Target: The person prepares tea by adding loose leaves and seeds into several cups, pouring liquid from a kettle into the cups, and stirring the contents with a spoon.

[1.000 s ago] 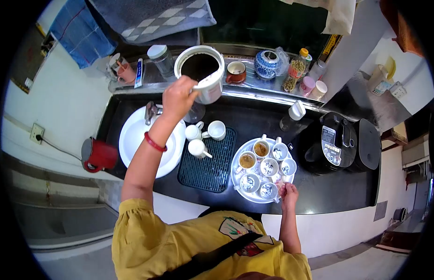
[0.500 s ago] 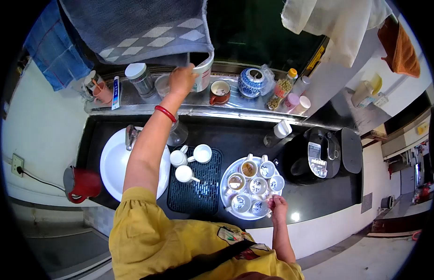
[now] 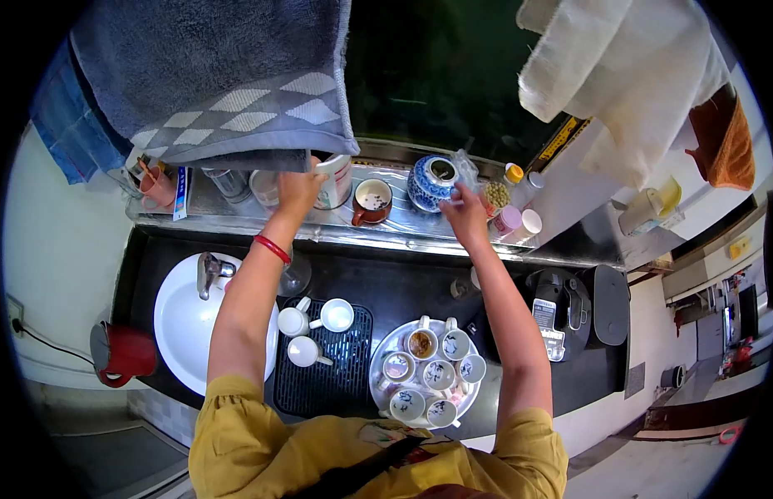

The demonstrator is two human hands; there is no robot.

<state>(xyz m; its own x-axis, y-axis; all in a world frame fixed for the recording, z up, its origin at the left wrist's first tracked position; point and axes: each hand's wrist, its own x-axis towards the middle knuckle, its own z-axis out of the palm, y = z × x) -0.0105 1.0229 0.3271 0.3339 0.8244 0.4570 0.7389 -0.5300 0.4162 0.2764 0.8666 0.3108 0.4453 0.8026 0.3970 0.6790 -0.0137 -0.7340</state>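
My left hand [image 3: 300,188] reaches the shelf beside a white tub [image 3: 335,185]; its fingers are partly hidden under the hanging grey towel, so its grip cannot be told. My right hand [image 3: 468,219] is at the right side of a blue-and-white round jar [image 3: 426,185], with slightly blurred fingers apart and nothing visible in them. The jar's dark mouth faces up. Between tub and jar stands a brown mug [image 3: 372,200] with a pale inside and dark specks. Below, a round tray [image 3: 378,378] bears several white cups, one with brown contents [image 3: 421,343].
Three white cups [image 3: 337,314] stand on a black drain mat [image 3: 320,387], right of the white basin [image 3: 174,320]. A black appliance [image 3: 561,312] stands right of the tray. A grey towel [image 3: 212,75] and white cloth [image 3: 619,58] hang overhead. A bottle with yellow cap [image 3: 514,173] is on the shelf.
My right hand has left the cups at the tray's front edge and moved up to the blue-and-white jar. My left hand stays by the white tub, now lower under the towel. The view has shifted.
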